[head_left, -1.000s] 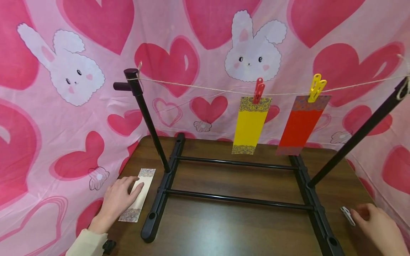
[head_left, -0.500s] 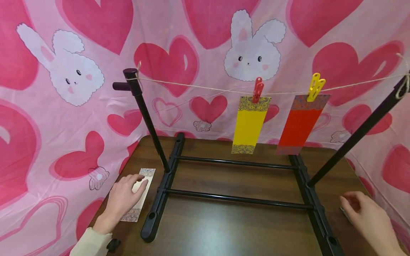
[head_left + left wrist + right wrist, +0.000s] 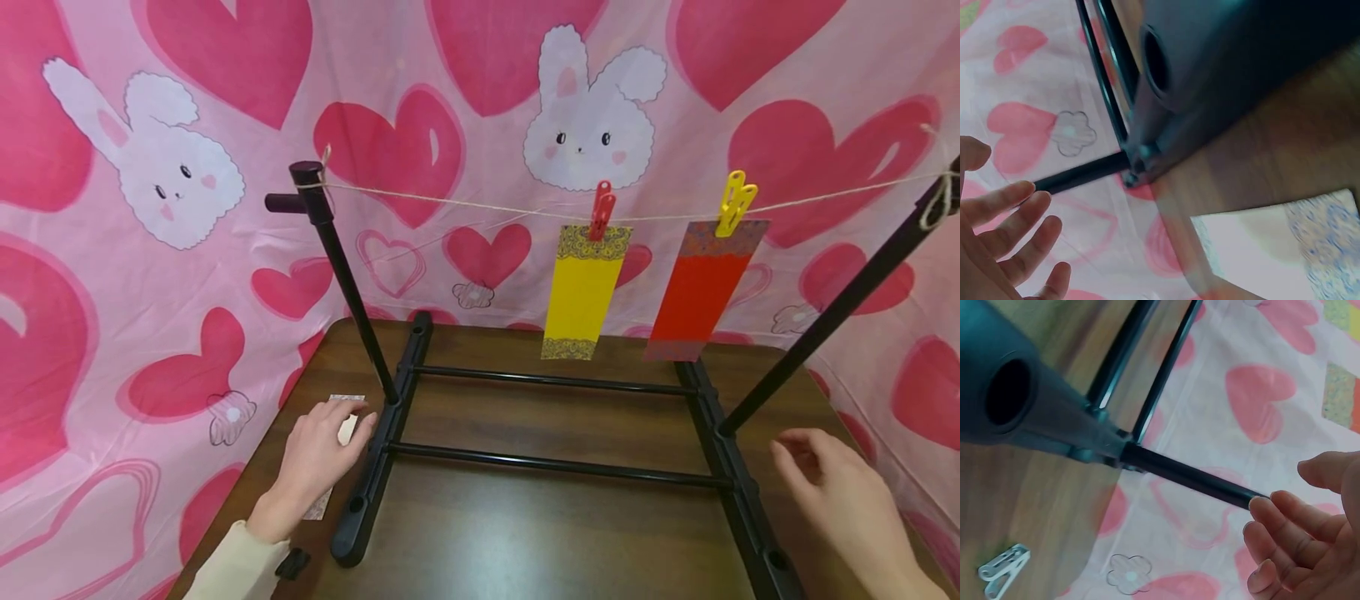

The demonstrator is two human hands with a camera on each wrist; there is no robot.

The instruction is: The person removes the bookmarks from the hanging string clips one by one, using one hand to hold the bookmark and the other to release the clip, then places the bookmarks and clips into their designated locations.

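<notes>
Both hands released, fingers loose. Left hand [image 3: 318, 446] over white paper strip [image 3: 1257, 253], which lies on worktop [image 3: 525, 533] beside black frame [image 3: 562, 464]; right hand [image 3: 847, 504] near white clip [image 3: 1005, 570], also on worktop.

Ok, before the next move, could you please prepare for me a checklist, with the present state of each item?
1. Yellow strip hangs by red clip, red strip by yellow clip: ok.
2. String has room left of the yellow strip: ok.
3. White strip lies on the table: ok.
4. Left grip holds the white strip: not ok, its fingers have not closed on it.
5. Right grip holds the white clip: not ok, the clip lies on the table.
6. White clip opens well: cannot tell.
</notes>
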